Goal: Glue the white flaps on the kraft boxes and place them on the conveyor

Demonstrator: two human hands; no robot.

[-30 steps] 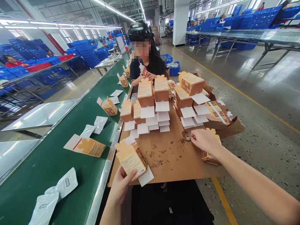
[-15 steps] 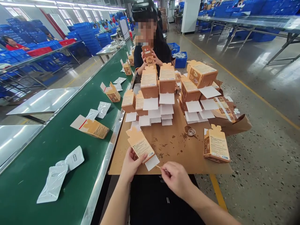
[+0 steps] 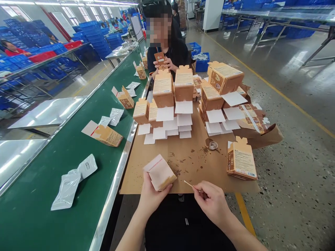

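My left hand (image 3: 151, 197) grips a flat, unfolded small carton (image 3: 159, 173), its pale inner side turned up, at the near edge of a brown cardboard sheet (image 3: 188, 164). My right hand (image 3: 213, 202) pinches a thin wooden stick (image 3: 188, 184) whose tip points toward the carton. A small round tin (image 3: 213, 145) sits among brown stains on the sheet. One finished orange carton (image 3: 241, 159) lies at the right edge.
Stacks of orange cartons (image 3: 172, 101) with white flaps fill the far half of the sheet. A green conveyor belt (image 3: 52, 181) at left carries silver pouches (image 3: 68, 183) and loose cartons (image 3: 106, 134). A person (image 3: 167, 52) sits opposite, holding a carton.
My right hand left the tin, came back near my body and now holds a stick. My left hand turned the carton over, showing its pale inside.
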